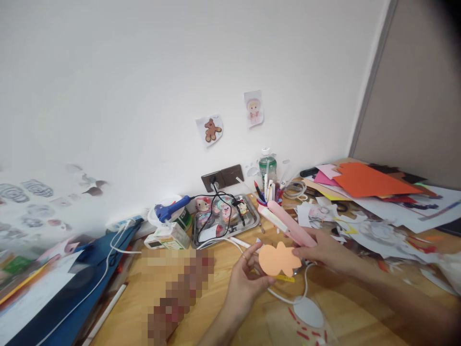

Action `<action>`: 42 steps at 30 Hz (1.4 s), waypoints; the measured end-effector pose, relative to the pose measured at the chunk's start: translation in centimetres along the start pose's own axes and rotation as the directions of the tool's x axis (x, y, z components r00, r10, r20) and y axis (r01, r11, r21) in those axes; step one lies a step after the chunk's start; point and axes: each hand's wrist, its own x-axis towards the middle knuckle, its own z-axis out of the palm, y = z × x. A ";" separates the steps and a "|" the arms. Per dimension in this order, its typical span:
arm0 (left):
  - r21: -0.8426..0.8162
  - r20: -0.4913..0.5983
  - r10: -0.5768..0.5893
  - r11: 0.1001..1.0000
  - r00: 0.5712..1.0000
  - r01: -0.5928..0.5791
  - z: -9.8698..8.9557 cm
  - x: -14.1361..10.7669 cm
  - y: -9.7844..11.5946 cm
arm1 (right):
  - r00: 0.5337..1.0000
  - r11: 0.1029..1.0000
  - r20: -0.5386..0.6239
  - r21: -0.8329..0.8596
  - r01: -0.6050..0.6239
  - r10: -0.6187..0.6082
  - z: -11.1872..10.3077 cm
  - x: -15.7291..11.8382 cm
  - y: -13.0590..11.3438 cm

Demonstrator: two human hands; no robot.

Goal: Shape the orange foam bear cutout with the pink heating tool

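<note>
My left hand (pixel 248 276) pinches the left side of a light orange foam or paper cutout (pixel 276 259) with a rounded, doll-like outline. My right hand (pixel 324 247) is wrapped round the handle end of a pink hair straightener (pixel 293 226), whose two arms point up and left, slightly parted. The right thumb lies at the cutout's right edge; whether it presses on it I cannot tell. Below the hands, a white cord (pixel 306 283) loops over the wooden table (pixel 201 317). A small yellow strip (pixel 286 278) shows partly beneath the cutout.
A metal tray (pixel 256 218) holds stickers and black cables. Left of it are a blue glue gun (pixel 173 209) and a white-green box (pixel 169 236). Behind stand a pen holder (pixel 270 204) and a bottle (pixel 267 168). Coloured sheets (pixel 374 180) and paper scraps (pixel 378 235) cover the right.
</note>
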 end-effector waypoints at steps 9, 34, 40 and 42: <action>-0.012 -0.127 0.031 0.999 0.991 -0.033 0.3 -0.1 0.5 | 1.000 0.999 -0.021 -0.046 -0.019 0.018 -0.1 0.2 -0.1; -0.029 -0.291 0.232 0.968 0.928 -0.251 0.6 -0.5 -0.4 | 0.984 0.976 0.176 -0.211 0.056 -0.019 1.8 -1.3 -0.6; -0.023 -0.316 0.138 0.988 0.939 -0.152 0.3 -0.3 -0.6 | 0.982 0.971 0.186 -0.227 0.075 -0.033 1.6 -1.3 -0.7; -0.004 -0.315 0.105 0.994 0.943 -0.112 0.1 -0.3 -0.7 | 0.982 0.973 0.185 -0.217 0.081 -0.041 1.5 -1.2 -0.5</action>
